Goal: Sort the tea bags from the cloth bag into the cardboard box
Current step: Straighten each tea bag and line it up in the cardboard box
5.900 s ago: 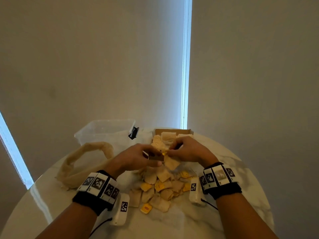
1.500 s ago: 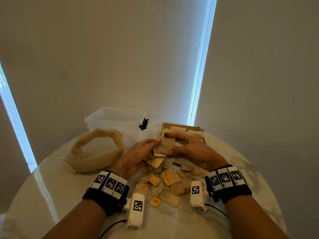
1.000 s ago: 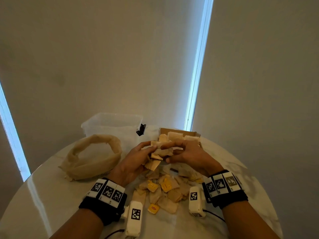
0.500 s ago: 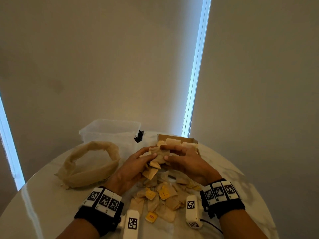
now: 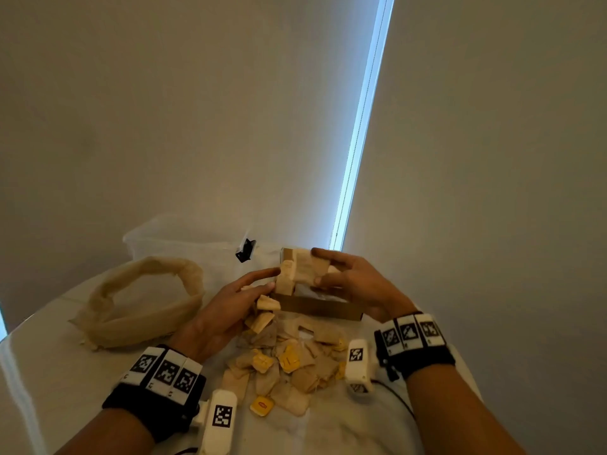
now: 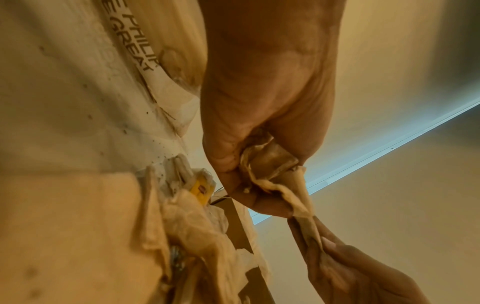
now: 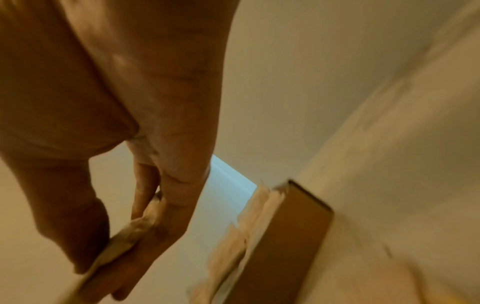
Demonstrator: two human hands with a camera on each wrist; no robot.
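Note:
A small stack of tea bags (image 5: 303,267) hangs over the left end of the cardboard box (image 5: 320,308), pinched between the thumb and fingers of my right hand (image 5: 317,267). My left hand (image 5: 271,279) touches the stack's left side. Its curled fingers grip a few crumpled tea bags (image 6: 270,164), some dangling below it (image 5: 262,320). The right wrist view shows the pinched tea bags (image 7: 127,232) and the box (image 7: 285,236) with bags standing upright inside (image 7: 246,220). A loose pile of tea bags (image 5: 289,359) with yellow tags lies between my wrists. The cloth bag (image 5: 141,300) sits open at the left.
A clear plastic container (image 5: 184,238) stands behind the cloth bag, with a black clip (image 5: 245,251) beside it. The round white table (image 5: 56,366) ends close behind the box, near the wall and a bright window strip.
Both hands have carried the stack of tea bags forward, from above the pile to over the cardboard box. My left fingers have straightened against its side.

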